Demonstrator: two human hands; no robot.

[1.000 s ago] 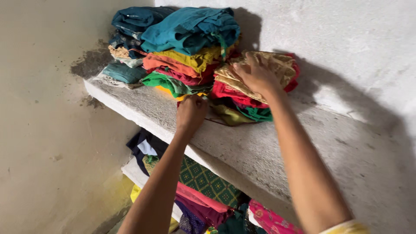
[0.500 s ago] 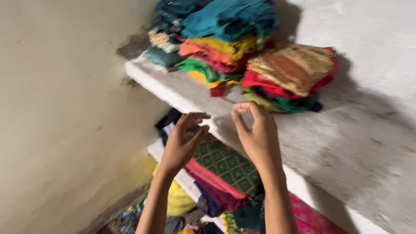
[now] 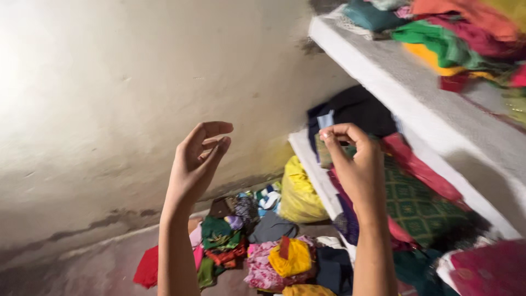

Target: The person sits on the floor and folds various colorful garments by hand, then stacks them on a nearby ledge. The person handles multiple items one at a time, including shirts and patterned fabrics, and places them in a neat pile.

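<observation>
Both hands are raised in front of me, in mid-air, well apart from each other. My left hand (image 3: 195, 164) is half open, its fingers gently curled and spread, with nothing in it; behind it is only the bare pale wall (image 3: 137, 82). My right hand (image 3: 356, 164) is more closed: thumb and forefinger are pinched together at the top, and I cannot tell whether anything tiny sits between them. I see no cloth in that hand.

Just behind my right hand runs a lower white shelf (image 3: 308, 159), stuffed with folded clothes. Nearest to the hand are a dark navy garment (image 3: 356, 107), a green cloth with a yellow diamond pattern (image 3: 416, 203) and a red-pink cloth (image 3: 416, 164) lying over it. A bright pink patterned fabric (image 3: 487, 268) shows at the bottom right corner.

Above, a thick white stone shelf (image 3: 394, 82) slants across the upper right. On it is a blurred stack of folded clothes (image 3: 455, 33) in teal, orange, green, yellow and dark red.

Far below, on the floor (image 3: 82, 268), lies a loose heap of clothes (image 3: 246, 246) in red, green, pink, yellow and grey. A bulging yellow bag (image 3: 298, 192) stands against the end of the lower shelf. I can make out no labels or signs anywhere.
</observation>
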